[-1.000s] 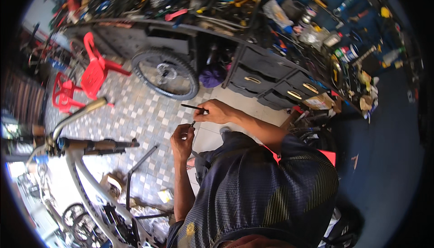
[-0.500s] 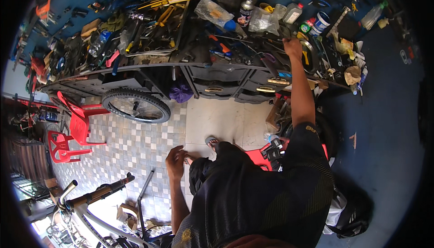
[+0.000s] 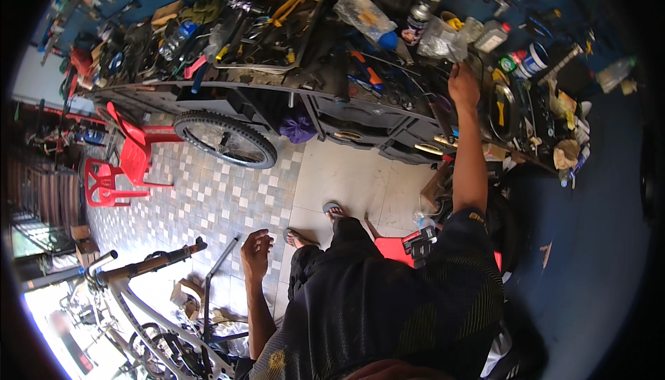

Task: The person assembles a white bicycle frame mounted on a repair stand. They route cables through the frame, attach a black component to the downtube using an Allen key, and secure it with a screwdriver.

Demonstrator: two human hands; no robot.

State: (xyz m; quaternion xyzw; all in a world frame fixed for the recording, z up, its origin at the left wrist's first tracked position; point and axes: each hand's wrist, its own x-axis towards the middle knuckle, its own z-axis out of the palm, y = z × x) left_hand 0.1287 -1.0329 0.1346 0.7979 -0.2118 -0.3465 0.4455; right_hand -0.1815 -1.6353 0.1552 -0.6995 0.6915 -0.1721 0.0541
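My right arm reaches across the cluttered workbench (image 3: 277, 83). My right hand (image 3: 464, 87) is closed there, fingers bent down; what they hold, if anything, is hidden. Close beside it are a clear plastic bag (image 3: 443, 40) and an oval black tray (image 3: 511, 130) with a yellow-handled tool in it. To its left on the bench lie an orange-and-blue tool (image 3: 366, 72) and a spray can (image 3: 416, 23). My left hand (image 3: 257, 252) hangs in the air over the tiled floor, loosely bent with fingers apart and nothing in it.
A bicycle wheel (image 3: 226, 139) leans under the bench, near a purple bag (image 3: 298, 129). Red plastic chairs (image 3: 135, 155) stand on the left. A white bicycle frame (image 3: 149, 317) is at the lower left. Black boxes lie on a red stool (image 3: 395, 250) beside me.
The view has shifted, so the bench sits further right. My right hand remains over the bench, nearer the plastic bag. My left hand is slightly lower and further left in the picture.
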